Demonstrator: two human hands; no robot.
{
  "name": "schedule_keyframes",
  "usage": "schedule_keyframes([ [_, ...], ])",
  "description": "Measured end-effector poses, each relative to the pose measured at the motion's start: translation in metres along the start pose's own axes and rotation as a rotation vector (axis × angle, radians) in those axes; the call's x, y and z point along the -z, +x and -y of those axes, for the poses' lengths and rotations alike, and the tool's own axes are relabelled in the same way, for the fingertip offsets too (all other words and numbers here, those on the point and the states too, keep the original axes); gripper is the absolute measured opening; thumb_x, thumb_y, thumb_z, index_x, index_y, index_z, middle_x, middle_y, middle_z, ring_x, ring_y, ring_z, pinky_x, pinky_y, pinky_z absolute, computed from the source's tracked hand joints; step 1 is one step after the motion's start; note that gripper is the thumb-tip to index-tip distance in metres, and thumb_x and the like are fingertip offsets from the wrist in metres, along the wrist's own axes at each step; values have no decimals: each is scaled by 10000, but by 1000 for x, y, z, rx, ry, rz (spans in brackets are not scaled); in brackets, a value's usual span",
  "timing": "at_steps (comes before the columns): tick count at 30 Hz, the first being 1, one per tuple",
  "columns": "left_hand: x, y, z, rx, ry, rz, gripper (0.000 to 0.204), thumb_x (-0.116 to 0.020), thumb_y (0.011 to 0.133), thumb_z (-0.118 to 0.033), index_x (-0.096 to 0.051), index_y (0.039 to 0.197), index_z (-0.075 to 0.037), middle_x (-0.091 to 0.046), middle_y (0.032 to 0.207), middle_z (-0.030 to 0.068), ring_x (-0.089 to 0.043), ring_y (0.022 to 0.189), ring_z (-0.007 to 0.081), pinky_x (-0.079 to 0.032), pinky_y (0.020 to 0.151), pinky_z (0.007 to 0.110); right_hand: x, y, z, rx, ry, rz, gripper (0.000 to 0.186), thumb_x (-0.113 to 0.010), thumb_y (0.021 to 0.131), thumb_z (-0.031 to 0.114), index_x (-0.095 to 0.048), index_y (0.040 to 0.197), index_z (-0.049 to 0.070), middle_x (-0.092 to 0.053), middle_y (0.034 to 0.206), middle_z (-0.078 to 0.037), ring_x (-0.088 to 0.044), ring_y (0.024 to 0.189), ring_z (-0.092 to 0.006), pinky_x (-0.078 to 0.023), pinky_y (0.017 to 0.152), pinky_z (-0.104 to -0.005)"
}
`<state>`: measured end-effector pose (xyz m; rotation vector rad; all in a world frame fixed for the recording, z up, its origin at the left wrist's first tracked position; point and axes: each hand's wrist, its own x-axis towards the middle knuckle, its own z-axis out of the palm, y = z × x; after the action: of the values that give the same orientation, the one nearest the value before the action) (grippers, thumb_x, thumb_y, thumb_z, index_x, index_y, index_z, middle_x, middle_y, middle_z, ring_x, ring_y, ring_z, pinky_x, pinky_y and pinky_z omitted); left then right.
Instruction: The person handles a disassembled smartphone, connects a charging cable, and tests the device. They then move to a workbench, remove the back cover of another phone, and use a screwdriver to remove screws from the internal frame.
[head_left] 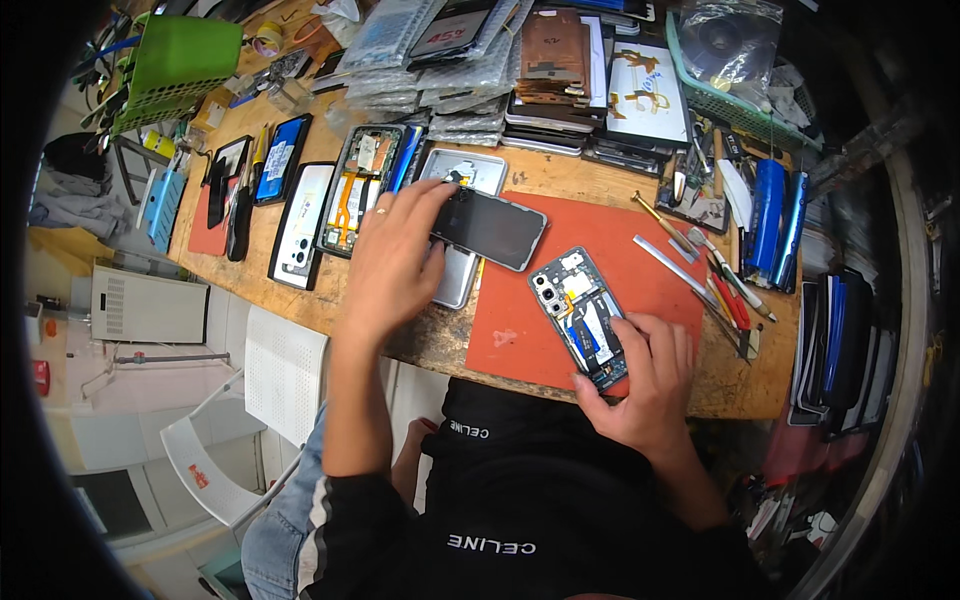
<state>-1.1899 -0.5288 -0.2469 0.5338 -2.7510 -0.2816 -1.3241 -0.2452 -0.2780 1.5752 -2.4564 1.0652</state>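
Observation:
My left hand [395, 250] holds a dark phone back cover [492, 228] by its left end, fingers on top. The cover is tilted over a grey tray-like phone shell [458, 280], partly hidden beneath it. My right hand [648, 378] grips an opened smartphone [580, 315] at its lower right, with the thumb at the bottom edge and fingers along the side. The phone's camera lenses, circuit board, flex cables and battery area are exposed. It lies on a red-orange work mat [520, 335].
Disassembled phones, one with an orange flex cable [347, 208], line the left of the wooden bench [430, 340]. Bubble-wrapped stacks [385, 85] and phone parts stand behind. Tweezers [668, 222] and other tools lie on the right. A green basket [185, 65] stands far left.

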Motion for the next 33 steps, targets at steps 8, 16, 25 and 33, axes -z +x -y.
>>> schedule_keyframes([
  [8,18,51,4,-287,-19,321,788,-759,710,-47,-510,1457,-81,-571,1360,130,-468,1339,347,-263,1193,480,1,0,-1,3,-18,-8,618,-844,675,266,-628,1187,-3,-594,1143,-163,-574,958,-341,-454,832,-457],
  [16,41,34,-14,-226,-52,-10,849,-780,678,4,-521,1478,-117,-559,1348,119,-481,1328,343,-331,1154,502,21,24,-7,-94,360,-16,573,-804,807,119,-573,1302,-55,-625,1116,-197,-640,930,-287,-533,802,-377],
  [25,29,54,-54,-377,9,-233,839,-731,721,46,-472,1507,-94,-507,1498,144,-435,1418,360,-298,1190,491,25,128,-54,-215,983,396,204,-585,1058,150,-626,1141,-32,-658,822,-29,-655,699,-82,-529,635,-234],
  [33,-35,107,-84,94,-1220,67,228,-606,1064,-216,-660,1086,5,-687,926,40,-631,826,77,-516,732,241,21,118,-79,-291,1209,5,231,-586,1069,208,-650,1043,-13,-711,802,-79,-687,683,-101,-541,630,-226],
])
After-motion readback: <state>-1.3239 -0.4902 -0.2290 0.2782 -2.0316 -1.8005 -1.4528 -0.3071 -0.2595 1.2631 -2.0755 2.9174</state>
